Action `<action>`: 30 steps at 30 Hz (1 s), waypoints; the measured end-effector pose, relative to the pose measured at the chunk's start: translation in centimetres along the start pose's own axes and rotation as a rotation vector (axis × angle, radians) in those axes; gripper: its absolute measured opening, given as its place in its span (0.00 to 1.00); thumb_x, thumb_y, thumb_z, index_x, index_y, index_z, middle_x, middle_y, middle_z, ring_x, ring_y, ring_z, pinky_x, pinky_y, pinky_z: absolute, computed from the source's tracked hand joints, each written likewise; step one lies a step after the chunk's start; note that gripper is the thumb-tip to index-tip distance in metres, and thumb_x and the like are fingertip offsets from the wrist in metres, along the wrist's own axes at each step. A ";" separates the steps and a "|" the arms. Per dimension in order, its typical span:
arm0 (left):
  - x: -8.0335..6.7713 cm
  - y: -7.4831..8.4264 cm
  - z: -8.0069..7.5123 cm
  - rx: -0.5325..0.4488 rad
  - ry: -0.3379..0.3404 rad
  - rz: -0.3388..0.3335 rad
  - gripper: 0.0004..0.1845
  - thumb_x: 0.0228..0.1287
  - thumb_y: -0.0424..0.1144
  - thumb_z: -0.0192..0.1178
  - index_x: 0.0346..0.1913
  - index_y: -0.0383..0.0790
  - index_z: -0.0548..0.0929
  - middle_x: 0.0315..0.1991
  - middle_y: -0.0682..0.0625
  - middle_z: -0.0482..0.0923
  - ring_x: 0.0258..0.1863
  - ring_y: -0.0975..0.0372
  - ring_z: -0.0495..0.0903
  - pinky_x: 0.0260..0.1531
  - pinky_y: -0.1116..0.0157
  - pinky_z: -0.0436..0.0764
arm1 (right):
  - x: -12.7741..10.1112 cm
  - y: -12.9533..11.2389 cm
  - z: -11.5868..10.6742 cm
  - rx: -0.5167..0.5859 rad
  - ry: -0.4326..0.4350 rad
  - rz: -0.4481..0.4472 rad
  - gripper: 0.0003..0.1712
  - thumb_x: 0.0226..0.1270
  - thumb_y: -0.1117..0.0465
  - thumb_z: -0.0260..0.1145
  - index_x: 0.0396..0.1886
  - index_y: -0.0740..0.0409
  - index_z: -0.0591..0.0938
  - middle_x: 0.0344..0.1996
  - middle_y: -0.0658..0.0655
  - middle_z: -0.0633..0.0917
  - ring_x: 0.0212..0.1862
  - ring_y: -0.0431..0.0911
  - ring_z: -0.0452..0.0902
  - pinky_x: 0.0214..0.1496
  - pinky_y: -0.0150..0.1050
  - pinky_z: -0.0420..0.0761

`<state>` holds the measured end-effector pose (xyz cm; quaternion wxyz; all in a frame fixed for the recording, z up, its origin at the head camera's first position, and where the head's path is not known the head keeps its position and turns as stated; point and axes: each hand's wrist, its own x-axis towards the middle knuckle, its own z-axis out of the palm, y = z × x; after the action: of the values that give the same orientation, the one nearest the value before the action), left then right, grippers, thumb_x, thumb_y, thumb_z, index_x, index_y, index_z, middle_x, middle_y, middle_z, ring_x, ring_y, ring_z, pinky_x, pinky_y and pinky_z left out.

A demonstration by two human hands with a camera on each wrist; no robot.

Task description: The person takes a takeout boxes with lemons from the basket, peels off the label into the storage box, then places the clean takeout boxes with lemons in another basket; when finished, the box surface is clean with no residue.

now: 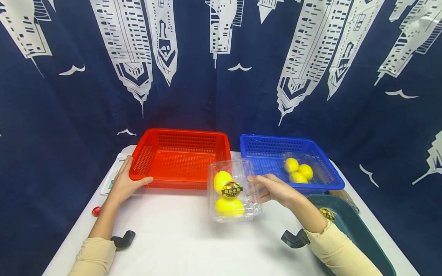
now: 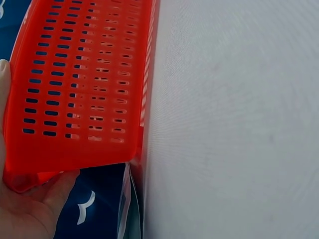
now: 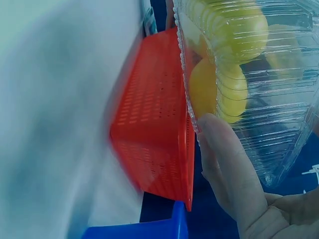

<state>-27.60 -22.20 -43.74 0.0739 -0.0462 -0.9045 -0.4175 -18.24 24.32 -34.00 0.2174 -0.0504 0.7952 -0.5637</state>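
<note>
1. While your right hand (image 1: 274, 189) holds the clear clamshell box (image 1: 234, 191) above the white table (image 1: 179, 237), your fingers curl round its right side and the thumb (image 3: 224, 154) presses along its rim, so the hand is clamped on the box.
2. Inside that box, just left of your fingertips, sit yellow lemons (image 1: 222, 180): one toward the far end and one toward the near end, with a round dark label (image 1: 232, 189) on the lid between them (whether there is a third under the label you cannot tell).
3. Beyond the box, further left of your right fingers, stands the red basket (image 1: 179, 159), with nothing to be seen in it.
4. Your left hand (image 1: 125, 182) grips the red basket's near left corner: the thumb lies along the front rim, and the wrist view shows the palm (image 2: 25, 209) under the corner. The other fingers are mostly hidden by the basket's edge.
5. Just behind your right hand stands the blue basket (image 1: 269, 147), holding another clear box with three yellow lemons (image 1: 298, 171).
6. By your right forearm lies a dark green tray (image 1: 359, 230), its contents mostly out of view.
7. Near your left forearm a small red object (image 1: 96, 211) rests on the table edge, and a flat card (image 1: 112, 178) lies beneath your left fingers' side of the red basket.
</note>
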 end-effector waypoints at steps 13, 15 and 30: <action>0.1 0.1 0.2 0.004 0.002 0.003 0.63 0.50 0.57 0.70 0.77 0.35 0.42 0.79 0.39 0.40 0.73 0.35 0.50 0.64 0.29 0.58 | -2.6 2.5 1.8 0.049 -0.007 -0.045 0.34 0.72 0.51 0.53 0.60 0.80 0.69 0.45 0.68 0.86 0.42 0.56 0.88 0.47 0.45 0.87; 0.1 0.1 0.3 0.003 -0.004 -0.003 0.63 0.50 0.57 0.70 0.78 0.35 0.41 0.79 0.39 0.39 0.74 0.35 0.50 0.64 0.29 0.58 | -3.0 3.1 2.0 0.064 0.002 -0.049 0.34 0.72 0.52 0.52 0.62 0.80 0.68 0.46 0.69 0.86 0.43 0.56 0.88 0.47 0.45 0.87; -0.1 0.2 0.2 -0.014 0.016 0.005 0.62 0.50 0.56 0.71 0.77 0.34 0.43 0.79 0.39 0.41 0.74 0.36 0.50 0.65 0.30 0.56 | -4.2 7.3 2.8 0.176 0.027 -0.015 0.35 0.72 0.55 0.52 0.62 0.84 0.64 0.49 0.72 0.84 0.44 0.56 0.87 0.47 0.45 0.87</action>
<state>-27.55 -21.95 -43.76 0.0820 -0.0458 -0.9007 -0.4242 -12.15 25.83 -40.26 0.2060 -0.0297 0.7450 -0.6338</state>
